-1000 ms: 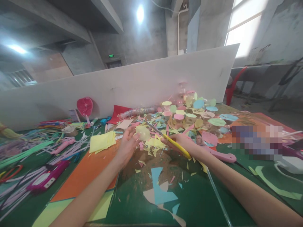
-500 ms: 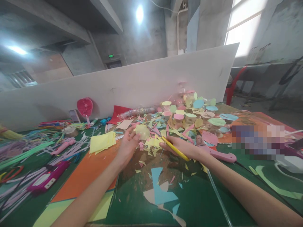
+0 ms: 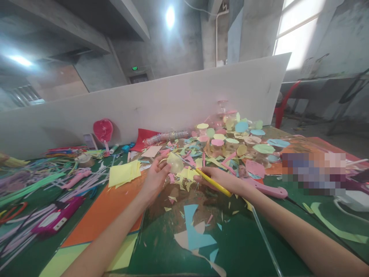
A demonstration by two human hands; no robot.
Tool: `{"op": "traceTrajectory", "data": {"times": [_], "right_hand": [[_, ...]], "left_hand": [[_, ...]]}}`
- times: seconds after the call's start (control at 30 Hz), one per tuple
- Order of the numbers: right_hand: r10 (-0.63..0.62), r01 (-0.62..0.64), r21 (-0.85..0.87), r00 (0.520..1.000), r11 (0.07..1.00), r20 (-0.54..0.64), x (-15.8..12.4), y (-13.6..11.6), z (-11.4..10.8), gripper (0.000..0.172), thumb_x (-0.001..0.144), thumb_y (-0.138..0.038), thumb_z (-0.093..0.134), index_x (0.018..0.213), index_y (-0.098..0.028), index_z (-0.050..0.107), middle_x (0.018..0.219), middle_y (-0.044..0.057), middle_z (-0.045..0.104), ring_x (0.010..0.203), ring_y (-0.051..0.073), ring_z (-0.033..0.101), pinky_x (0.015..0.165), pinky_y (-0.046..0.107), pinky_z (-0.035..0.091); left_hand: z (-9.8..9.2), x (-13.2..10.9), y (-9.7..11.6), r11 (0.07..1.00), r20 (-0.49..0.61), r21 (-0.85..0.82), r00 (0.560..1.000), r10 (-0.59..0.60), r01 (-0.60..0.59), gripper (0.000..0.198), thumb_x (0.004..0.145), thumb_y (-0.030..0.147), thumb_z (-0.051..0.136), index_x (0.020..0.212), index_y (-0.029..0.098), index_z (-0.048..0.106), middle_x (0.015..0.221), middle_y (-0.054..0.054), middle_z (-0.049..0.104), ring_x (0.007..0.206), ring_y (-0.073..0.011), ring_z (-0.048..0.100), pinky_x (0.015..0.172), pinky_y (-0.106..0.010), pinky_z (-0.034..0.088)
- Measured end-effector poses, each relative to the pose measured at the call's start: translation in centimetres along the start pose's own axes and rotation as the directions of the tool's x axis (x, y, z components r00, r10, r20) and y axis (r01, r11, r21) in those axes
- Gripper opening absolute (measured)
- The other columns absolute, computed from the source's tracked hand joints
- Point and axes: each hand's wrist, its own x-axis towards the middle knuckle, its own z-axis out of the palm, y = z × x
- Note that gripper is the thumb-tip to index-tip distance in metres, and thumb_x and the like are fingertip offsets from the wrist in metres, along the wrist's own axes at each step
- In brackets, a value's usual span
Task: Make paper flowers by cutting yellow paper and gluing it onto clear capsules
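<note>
Between the thumb and fingers of my left hand point(image 3: 158, 172) is a small, see-through plastic cup point(image 3: 176, 164) with pale yellow paper on it. My right hand point(image 3: 217, 177) is wrapped around yellow-handled scissors point(image 3: 215, 184). Their blades point left and reach the edge of the yellow paper; how far apart the blades are is hard to make out. Yellow paper scraps point(image 3: 187, 175) lie just beneath the blades. A stack of yellow paper squares point(image 3: 124, 173) rests to the left of my left hand.
Behind my hands are cups topped with coloured paper discs point(image 3: 241, 127) and stacked clear cups point(image 3: 170, 136). A pink glue gun point(image 3: 269, 190) lies right, blue paper offcuts point(image 3: 198, 234) in front. At left are a magenta device point(image 3: 59, 217) and coloured strips. A white board point(image 3: 173, 96) stands behind.
The yellow paper and cup have turned slightly in my left hand and shifted a little to the right. The scissor blades now meet the paper's edge. My right hand has barely moved.
</note>
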Motion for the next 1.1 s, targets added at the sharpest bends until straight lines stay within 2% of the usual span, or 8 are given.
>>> {"op": "traceTrajectory", "data": {"times": [0.3,0.43,0.63,0.93,1.1], "right_hand": [[-0.004,0.004,-0.009,1.0,1.0,0.003,0.31,0.61,0.16,0.05,0.086,-0.07,0.046,0.071,-0.021,0.046,0.064,-0.003,0.051,0.057,0.013,0.042,0.055,0.027,0.031],[0.002,-0.003,-0.017,1.0,1.0,-0.005,0.33,0.76,0.21,0.051,0.085,-0.07,0.046,0.069,-0.021,0.045,0.062,-0.004,0.05,0.055,0.012,0.04,0.055,0.027,0.031],[0.012,-0.012,0.018,1.0,1.0,-0.016,0.29,0.74,0.25,0.049,0.083,-0.068,0.05,0.069,-0.021,0.047,0.062,-0.003,0.049,0.056,0.013,0.039,0.055,0.027,0.03],[0.056,-0.056,0.084,0.998,0.995,0.01,0.07,0.5,0.26,0.052,0.083,-0.069,0.048,0.063,-0.022,0.04,0.053,-0.006,0.041,0.047,0.01,0.034,0.048,0.026,0.026],[0.077,-0.076,0.061,0.997,0.995,-0.022,0.28,0.97,0.34,0.054,0.081,-0.072,0.049,0.062,-0.022,0.04,0.05,-0.007,0.039,0.047,0.01,0.034,0.047,0.025,0.025]], "left_hand": [[0.43,-0.22,0.57,1.0,-0.041,-0.003,0.999,0.006,-0.006,0.048,0.065,0.035,0.083,0.105,0.022,0.058,0.1,-0.001,0.064,0.085,-0.0131,0.063,0.072,-0.022,0.051],[0.69,-0.39,0.89,1.0,-0.059,-0.004,0.998,-0.013,0.013,0.05,0.063,0.038,0.084,0.104,0.022,0.058,0.099,-0.001,0.062,0.082,-0.013,0.062,0.069,-0.023,0.051],[0.56,-0.24,0.65,0.999,-0.049,-0.03,0.998,-0.028,0.026,0.051,0.065,0.041,0.083,0.105,0.023,0.057,0.098,-0.001,0.062,0.08,-0.0125,0.062,0.07,-0.024,0.053],[0.13,-0.18,0.36,0.997,-0.032,-0.051,0.998,-0.053,0.052,0.052,0.068,0.042,0.081,0.109,0.023,0.055,0.096,0.0,0.062,0.082,-0.0123,0.063,0.074,-0.024,0.053],[0.32,-0.25,0.41,0.995,-0.003,-0.089,0.999,-0.05,0.049,0.047,0.072,0.04,0.079,0.11,0.023,0.055,0.101,-0.001,0.064,0.082,-0.0115,0.064,0.075,-0.023,0.053]]}}
